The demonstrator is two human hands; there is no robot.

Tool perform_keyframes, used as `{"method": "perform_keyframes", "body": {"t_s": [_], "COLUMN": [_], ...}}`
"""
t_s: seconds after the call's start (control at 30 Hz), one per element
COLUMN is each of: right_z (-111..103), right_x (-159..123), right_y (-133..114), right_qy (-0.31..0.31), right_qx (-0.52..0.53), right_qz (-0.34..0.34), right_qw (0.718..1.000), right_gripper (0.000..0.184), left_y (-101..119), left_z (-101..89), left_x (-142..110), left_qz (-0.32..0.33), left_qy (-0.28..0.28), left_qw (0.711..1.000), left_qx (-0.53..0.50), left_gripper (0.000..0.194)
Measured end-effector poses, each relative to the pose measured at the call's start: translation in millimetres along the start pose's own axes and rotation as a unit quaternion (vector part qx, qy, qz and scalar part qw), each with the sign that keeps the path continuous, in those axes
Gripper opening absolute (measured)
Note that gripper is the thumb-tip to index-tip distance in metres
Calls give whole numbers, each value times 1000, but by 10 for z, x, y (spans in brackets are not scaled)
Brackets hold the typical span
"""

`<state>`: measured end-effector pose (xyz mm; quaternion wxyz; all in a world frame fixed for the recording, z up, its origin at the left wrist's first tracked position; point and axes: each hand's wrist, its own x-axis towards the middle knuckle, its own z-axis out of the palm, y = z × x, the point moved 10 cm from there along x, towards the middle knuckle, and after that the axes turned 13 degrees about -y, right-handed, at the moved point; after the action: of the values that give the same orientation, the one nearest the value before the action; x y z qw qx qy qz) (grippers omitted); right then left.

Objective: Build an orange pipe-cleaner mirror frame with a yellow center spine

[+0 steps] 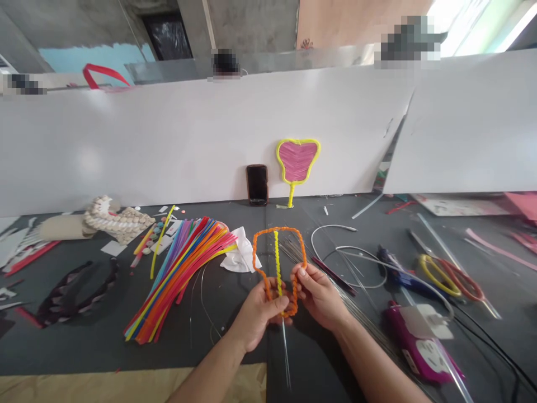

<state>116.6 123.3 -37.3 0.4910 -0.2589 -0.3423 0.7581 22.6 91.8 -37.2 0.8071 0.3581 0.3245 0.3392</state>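
Between my hands is a frame of twisted orange pipe cleaner, bent into a closed outline with a wide top and a narrower bottom. A twisted yellow pipe cleaner runs up its middle, and thin bare wires stick out below. My left hand grips the lower part, thumb across the front and fingers behind. My right hand pinches the frame's right side between thumb and fingertips. Beyond, a yellow-edged pink shape on a yellow stem leans against the white board.
Left lie a bundle of coloured pipe cleaners, a white cloth and a dark braided headband. Right are loose wires, a cable, scissors, a glue gun and a purple power strip. A phone leans on the board.
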Motion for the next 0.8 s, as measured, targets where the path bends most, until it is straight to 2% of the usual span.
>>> {"method": "perform_keyframes", "body": {"t_s": [0.13,0.27,0.4,0.5,0.67,0.8], "right_z": [-46,-43,134,279,276,268], "right_x": [-4,-15,-9,-12,-18,-31], "right_y": [-71,-40,108,242,316,334], "right_qy": [15,16,-48,-95,-80,-77], "right_qx": [-5,-15,-33,-45,-48,-60], "right_qz": [-5,8,36,60,65,79], "right_qw": [1000,1000,998,993,994,992], "right_gripper": [26,29,38,34,31,34], "left_y": [121,156,230,293,389,485], "left_z": [-178,-323,-348,-367,-476,-575], "left_x": [-3,-11,-28,-47,-93,-126], "left_qz": [50,61,82,94,129,153], "left_qy": [45,78,85,100,133,157], "left_qw": [998,995,990,984,981,974], "left_qx": [8,35,80,111,49,59], "left_gripper": [35,31,28,28,33,23]}}
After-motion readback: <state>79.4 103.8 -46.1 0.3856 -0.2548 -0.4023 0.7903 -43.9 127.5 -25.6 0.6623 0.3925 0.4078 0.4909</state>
